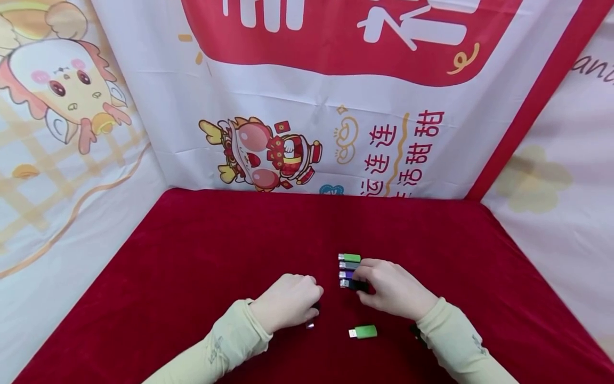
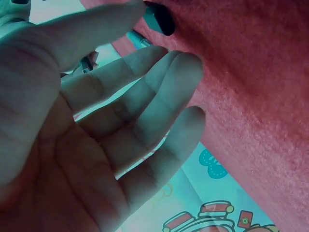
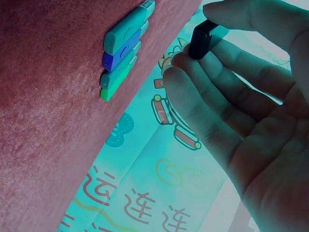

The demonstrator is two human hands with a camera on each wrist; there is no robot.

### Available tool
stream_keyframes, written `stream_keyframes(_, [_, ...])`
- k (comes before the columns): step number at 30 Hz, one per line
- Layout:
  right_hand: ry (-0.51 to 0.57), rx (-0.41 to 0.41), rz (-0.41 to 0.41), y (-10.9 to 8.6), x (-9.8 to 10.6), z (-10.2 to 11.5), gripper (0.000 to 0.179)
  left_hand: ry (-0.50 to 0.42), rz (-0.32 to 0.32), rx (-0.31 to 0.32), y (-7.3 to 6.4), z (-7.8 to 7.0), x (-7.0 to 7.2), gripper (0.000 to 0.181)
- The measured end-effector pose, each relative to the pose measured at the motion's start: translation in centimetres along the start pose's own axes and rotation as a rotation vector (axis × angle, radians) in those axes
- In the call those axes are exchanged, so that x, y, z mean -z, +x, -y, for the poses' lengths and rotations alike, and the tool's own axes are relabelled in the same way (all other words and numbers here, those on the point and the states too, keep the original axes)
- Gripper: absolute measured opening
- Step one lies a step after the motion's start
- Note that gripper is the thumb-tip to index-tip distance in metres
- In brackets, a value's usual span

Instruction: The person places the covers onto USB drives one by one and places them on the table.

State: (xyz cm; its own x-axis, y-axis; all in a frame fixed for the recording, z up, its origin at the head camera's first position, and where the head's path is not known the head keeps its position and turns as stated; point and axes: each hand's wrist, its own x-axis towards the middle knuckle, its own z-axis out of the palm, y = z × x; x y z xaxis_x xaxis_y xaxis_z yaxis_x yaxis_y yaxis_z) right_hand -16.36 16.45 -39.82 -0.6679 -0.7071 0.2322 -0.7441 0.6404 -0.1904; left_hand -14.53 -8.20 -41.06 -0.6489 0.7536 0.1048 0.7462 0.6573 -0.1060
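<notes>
My right hand (image 1: 395,288) pinches a small black USB stick (image 3: 200,41) between thumb and fingertips, beside a row of sticks. That row holds a green stick (image 1: 351,257), a grey one (image 1: 348,265), a purple one (image 1: 346,274) and a dark one (image 1: 345,284), metal ends pointing left; my fingers partly cover them. To the left, my left hand (image 1: 288,302) holds a dark USB stick (image 2: 159,18) at its thumb tip, the other fingers loosely bent. In the head view this stick's metal end (image 1: 310,324) shows below the thumb; the hand hides most of its body.
Between the forearms lies another green USB stick (image 1: 366,331) on the red cloth (image 1: 230,245). A small black object (image 1: 415,330) is partly hidden by the right sleeve. Printed white sheets (image 1: 312,90) stand behind the table and along both sides.
</notes>
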Motion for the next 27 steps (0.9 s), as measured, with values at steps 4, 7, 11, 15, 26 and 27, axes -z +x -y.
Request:
stream_keyframes(4, [-0.004,0.006,-0.007,0.1,0.0,0.1,0.018,0.019,-0.021,-0.007,0.0,-0.2,-0.2,0.024])
stream_keyframes(7, [-0.01,0.012,-0.021,0.1,0.0,0.1,0.018,0.026,-0.021,-0.016,0.0,-0.5,-0.3,0.024])
stream_keyframes(11, [-0.012,0.017,-0.033,0.1,0.0,0.2,0.018,0.049,-0.023,-0.019,0.0,-0.7,-0.3,0.024])
stream_keyframes(15, [-0.012,0.014,-0.031,0.1,0.0,0.3,0.018,0.074,-0.032,-0.025,0.1,-1.0,-0.3,0.026])
stream_keyframes(26, [-0.002,0.004,-0.021,0.1,-0.2,0.4,0.018,0.14,-0.065,-0.052,0.0,-1.1,-0.8,0.026])
stream_keyframes(27, [0.0,0.006,-0.024,0.1,-0.3,0.4,0.018,0.149,-0.077,-0.059,0.0,-1.1,-0.9,0.026])
